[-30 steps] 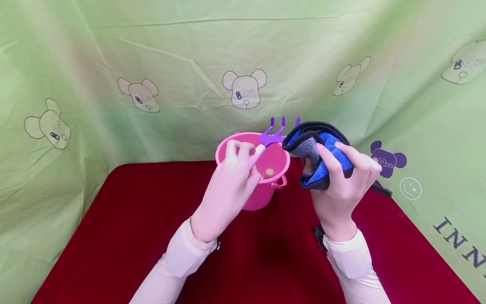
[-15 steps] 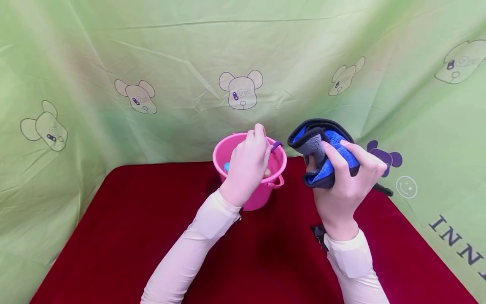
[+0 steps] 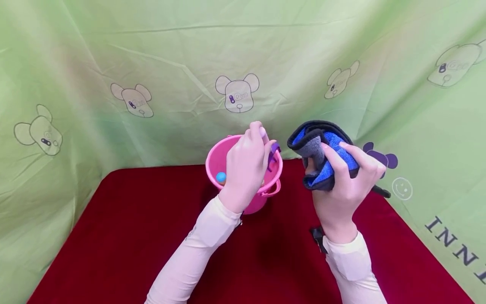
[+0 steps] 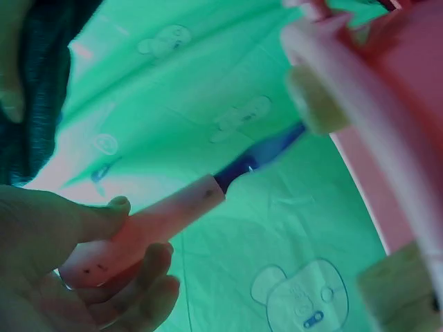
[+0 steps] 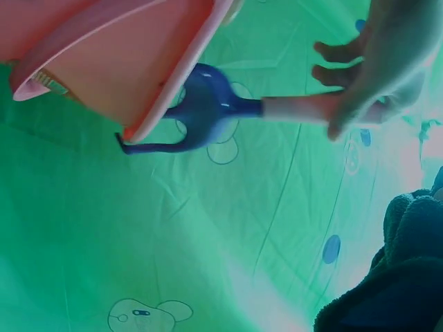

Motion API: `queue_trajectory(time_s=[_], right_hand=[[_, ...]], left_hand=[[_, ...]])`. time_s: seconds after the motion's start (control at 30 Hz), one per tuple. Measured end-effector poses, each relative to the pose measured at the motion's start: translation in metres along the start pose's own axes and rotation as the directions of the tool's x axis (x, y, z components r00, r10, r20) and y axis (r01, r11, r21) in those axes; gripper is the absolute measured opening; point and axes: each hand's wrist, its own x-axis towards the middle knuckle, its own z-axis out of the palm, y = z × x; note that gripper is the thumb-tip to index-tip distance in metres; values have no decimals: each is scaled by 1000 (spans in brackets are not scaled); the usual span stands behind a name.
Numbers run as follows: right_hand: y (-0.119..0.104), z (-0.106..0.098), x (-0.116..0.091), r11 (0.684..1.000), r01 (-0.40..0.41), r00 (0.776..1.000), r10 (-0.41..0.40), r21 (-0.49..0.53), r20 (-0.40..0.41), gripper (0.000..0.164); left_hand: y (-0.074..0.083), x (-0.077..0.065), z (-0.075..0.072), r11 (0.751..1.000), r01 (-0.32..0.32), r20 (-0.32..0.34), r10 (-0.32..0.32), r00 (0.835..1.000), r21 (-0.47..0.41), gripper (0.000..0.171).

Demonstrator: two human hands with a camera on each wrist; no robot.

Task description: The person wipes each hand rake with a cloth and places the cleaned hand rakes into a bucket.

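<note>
My left hand (image 3: 244, 171) holds a small toy rake (image 3: 272, 157) by its pale handle, above the pink bucket (image 3: 256, 206). The rake's purple head points down, its prongs at the bucket's right rim in the right wrist view, where the rake (image 5: 202, 107) shows whole. Thumb and fingers close round the handle (image 4: 156, 221) in the left wrist view. Inside the bucket lies a light blue ball (image 3: 221, 177); the hand hides much of the rest. To the right, my right hand (image 3: 347, 185) grips a bunched blue and grey cloth (image 3: 336, 145) with black edging, held in the air.
A dark red cloth (image 3: 125, 236) covers the table, with the bucket standing towards its back edge. Green curtains (image 3: 182, 50) printed with bear heads hang behind and at both sides. Light wooden pieces (image 4: 320, 104) show by the bucket in the left wrist view.
My left hand has moved right and over the bucket, turning the rake from prongs up to prongs down at the rim. The blue ball has come into sight. The right hand keeps the cloth.
</note>
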Motion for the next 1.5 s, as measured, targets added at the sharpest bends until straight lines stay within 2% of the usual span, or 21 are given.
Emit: queue_trajectory(time_s=[0.17, 0.3, 0.4, 0.5, 0.63, 0.73, 0.87, 0.97, 1.1, 1.2, 1.4, 1.5], right_hand=[[0, 1, -1, 1000, 1, 1000, -1, 1, 17, 23], [0, -1, -3, 1000, 3, 999, -3, -5, 32, 23], [0, -1, -3, 1000, 3, 1000, -3, -6, 31, 23], [0, -1, -3, 1000, 2, 1000, -2, -1, 27, 22], [0, -1, -4, 1000, -1, 999, 1, 2, 32, 22], [0, -2, -5, 1000, -2, 999, 2, 10, 45, 23], [-1, -2, -5, 1000, -4, 998, 2, 28, 62, 22], [-2, -1, -6, 999, -2, 998, 0, 38, 69, 22], [-2, -2, -7, 999, -2, 997, -1, 45, 79, 22], [-2, -2, -8, 999, -1, 996, -3, 49, 87, 23], [-1, -1, -9, 998, 9, 995, -14, 55, 95, 22], [-2, -1, -8, 999, 6, 994, -11, 54, 106, 23]], left_hand=[[3, 5, -7, 994, -18, 6, 19, 1000, -112, 31], [2, 6, -7, 995, -21, -3, 21, 1000, -102, 32], [3, 6, -3, 1000, -22, -29, 21, 999, -19, 31], [2, 8, 2, 993, -24, -42, 29, 999, 117, 33], [1, 7, 12, 960, -53, 11, 52, 999, 276, 36], [0, 4, 22, 943, -88, 82, 65, 994, 322, 32], [-1, -1, 33, 932, -141, 208, 73, 975, 334, 32], [-3, -7, 39, 931, -171, 324, 61, 944, 322, 36], [-3, -15, 45, 946, -160, 436, 22, 900, 283, 35], [-3, -19, 47, 956, -138, 469, 1, 883, 258, 29], [-2, -21, 48, 959, -126, 466, -7, 885, 254, 27], [-3, -21, 49, 953, -126, 488, -26, 873, 276, 34]])
